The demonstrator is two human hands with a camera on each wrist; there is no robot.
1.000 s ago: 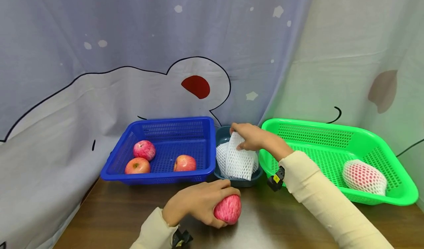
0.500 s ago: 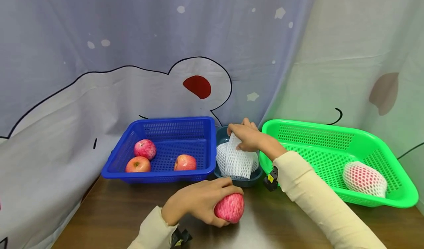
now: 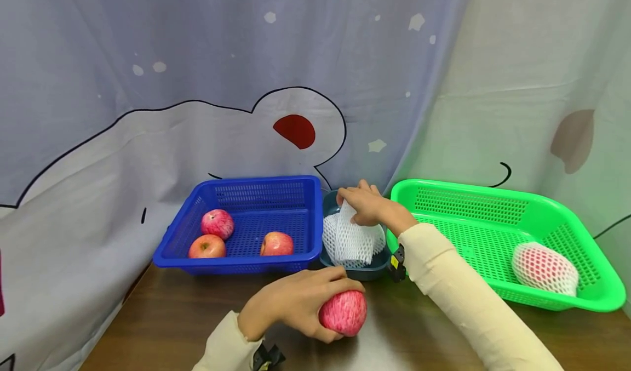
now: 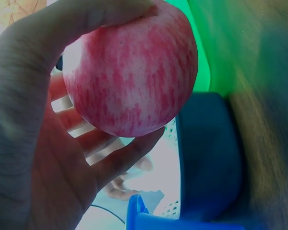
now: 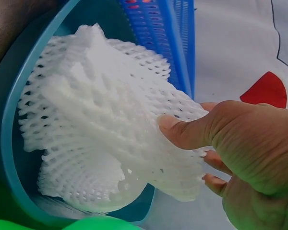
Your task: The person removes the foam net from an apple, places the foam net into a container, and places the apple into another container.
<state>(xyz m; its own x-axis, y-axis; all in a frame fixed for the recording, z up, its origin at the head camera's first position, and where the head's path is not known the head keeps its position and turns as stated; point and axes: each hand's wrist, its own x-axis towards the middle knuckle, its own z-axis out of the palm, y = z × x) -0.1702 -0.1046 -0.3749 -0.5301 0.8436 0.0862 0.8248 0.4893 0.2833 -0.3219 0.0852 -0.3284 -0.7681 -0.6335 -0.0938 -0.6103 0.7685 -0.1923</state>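
A red streaked apple (image 3: 346,315) is gripped in my left hand (image 3: 296,301), over the wooden table in front of the small basin. The left wrist view shows the thumb across the top of the apple (image 4: 134,72) and the fingers curled behind it. My right hand (image 3: 368,205) reaches over the dark teal basin (image 3: 362,275). Between thumb and fingers it pinches the edge of a white foam net sleeve (image 5: 120,96). More foam net (image 3: 330,234) lies in the basin beneath it. The fingertips behind the sleeve are partly hidden.
To the left stands a blue basket (image 3: 241,266) with three apples, one of them at its front right (image 3: 277,244). A green basket (image 3: 547,300) on the right holds an apple in a foam net (image 3: 544,268). A printed curtain (image 3: 222,58) hangs behind.
My right hand has shifted slightly left over the basin, still pinching the foam net sleeve. My left hand has moved a little to the right with the apple.
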